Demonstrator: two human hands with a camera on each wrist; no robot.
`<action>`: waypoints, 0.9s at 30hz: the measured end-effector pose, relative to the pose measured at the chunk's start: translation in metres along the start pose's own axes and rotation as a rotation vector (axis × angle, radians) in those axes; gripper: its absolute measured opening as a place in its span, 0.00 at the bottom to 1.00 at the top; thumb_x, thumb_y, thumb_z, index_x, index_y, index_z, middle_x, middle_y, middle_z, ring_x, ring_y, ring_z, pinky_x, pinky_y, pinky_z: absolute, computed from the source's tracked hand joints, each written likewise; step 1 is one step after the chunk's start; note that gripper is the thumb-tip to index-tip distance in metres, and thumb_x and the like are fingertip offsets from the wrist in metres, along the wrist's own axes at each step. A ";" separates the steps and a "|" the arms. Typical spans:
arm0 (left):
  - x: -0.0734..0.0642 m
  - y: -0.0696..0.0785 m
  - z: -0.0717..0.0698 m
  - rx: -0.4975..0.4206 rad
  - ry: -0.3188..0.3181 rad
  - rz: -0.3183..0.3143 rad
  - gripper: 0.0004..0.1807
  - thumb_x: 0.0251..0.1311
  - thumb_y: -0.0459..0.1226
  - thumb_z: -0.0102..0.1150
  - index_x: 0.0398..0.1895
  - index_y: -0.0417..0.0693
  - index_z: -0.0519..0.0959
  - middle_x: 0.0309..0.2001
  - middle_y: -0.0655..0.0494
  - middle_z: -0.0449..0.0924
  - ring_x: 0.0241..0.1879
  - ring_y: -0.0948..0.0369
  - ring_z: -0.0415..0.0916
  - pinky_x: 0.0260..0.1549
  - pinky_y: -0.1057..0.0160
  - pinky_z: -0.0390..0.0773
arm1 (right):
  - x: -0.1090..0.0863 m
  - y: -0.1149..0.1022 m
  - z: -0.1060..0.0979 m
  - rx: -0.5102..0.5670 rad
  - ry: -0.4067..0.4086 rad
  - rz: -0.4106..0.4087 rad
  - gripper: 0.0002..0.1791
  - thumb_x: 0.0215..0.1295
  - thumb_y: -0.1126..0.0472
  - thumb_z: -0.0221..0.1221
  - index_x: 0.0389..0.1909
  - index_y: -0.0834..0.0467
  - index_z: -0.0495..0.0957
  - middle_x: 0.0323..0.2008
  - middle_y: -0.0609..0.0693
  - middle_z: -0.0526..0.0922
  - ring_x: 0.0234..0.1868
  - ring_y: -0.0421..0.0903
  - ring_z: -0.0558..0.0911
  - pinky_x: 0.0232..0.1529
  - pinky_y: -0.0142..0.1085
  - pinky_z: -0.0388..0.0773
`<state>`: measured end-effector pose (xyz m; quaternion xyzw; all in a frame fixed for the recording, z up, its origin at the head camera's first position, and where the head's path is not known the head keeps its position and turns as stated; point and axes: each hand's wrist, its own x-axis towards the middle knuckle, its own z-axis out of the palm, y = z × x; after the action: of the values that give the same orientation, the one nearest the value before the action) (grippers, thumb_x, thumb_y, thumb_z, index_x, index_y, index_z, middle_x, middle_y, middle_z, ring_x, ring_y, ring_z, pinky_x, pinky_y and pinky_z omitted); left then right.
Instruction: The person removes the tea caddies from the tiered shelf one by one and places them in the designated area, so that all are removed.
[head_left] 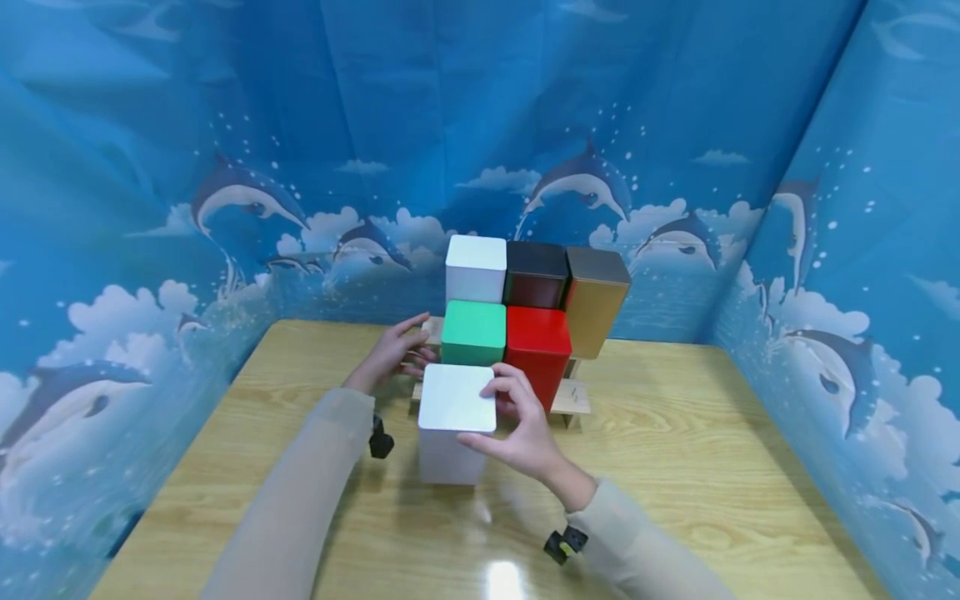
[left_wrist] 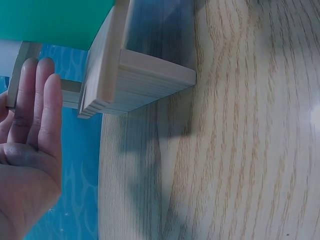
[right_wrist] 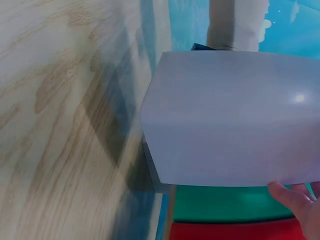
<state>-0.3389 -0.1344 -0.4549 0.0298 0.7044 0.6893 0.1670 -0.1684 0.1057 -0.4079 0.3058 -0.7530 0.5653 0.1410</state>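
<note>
My right hand (head_left: 525, 429) grips the upper right side of a tall white box (head_left: 456, 442), thumb at its near edge and fingers at its far right corner. In the right wrist view the white box (right_wrist: 230, 117) shows its smooth side in front of the green and red boxes. My left hand (head_left: 392, 357), its fingers fairly straight, is at the left end of a stepped wooden rack (head_left: 572, 397), fingertips right at the upper plank. On the rack's lower step stand a green box (head_left: 472, 332) and a red box (head_left: 537, 350).
Behind them on the upper step are another white box (head_left: 476, 267), a black box (head_left: 536, 273) and a gold box (head_left: 597, 300). The wood-grain table (head_left: 675, 467) carries the rack, and a blue dolphin-print curtain (head_left: 465, 125) closes off the back and sides.
</note>
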 end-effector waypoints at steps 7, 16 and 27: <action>0.000 -0.001 -0.004 0.071 0.012 0.011 0.27 0.67 0.49 0.48 0.69 0.70 0.59 0.37 0.45 0.82 0.35 0.53 0.82 0.24 0.58 0.79 | 0.002 0.013 0.017 -0.027 -0.015 -0.027 0.27 0.46 0.60 0.72 0.45 0.54 0.69 0.60 0.50 0.64 0.57 0.49 0.66 0.46 0.41 0.78; 0.001 0.000 0.001 -0.004 0.002 -0.025 0.27 0.67 0.47 0.49 0.69 0.67 0.59 0.36 0.43 0.82 0.33 0.52 0.82 0.35 0.51 0.81 | -0.004 0.023 0.031 -0.051 -0.024 0.008 0.29 0.42 0.63 0.74 0.44 0.54 0.68 0.59 0.52 0.63 0.57 0.50 0.66 0.46 0.39 0.78; 0.004 -0.002 -0.001 -0.013 0.010 -0.010 0.28 0.67 0.47 0.49 0.69 0.67 0.59 0.36 0.42 0.81 0.34 0.51 0.82 0.34 0.51 0.81 | 0.006 -0.009 0.032 -0.070 -0.089 0.048 0.28 0.45 0.66 0.72 0.43 0.66 0.66 0.57 0.65 0.62 0.56 0.57 0.66 0.48 0.44 0.78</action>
<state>-0.3423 -0.1343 -0.4576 0.0218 0.7010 0.6930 0.1668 -0.1629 0.0725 -0.4079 0.3074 -0.7851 0.5275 0.1044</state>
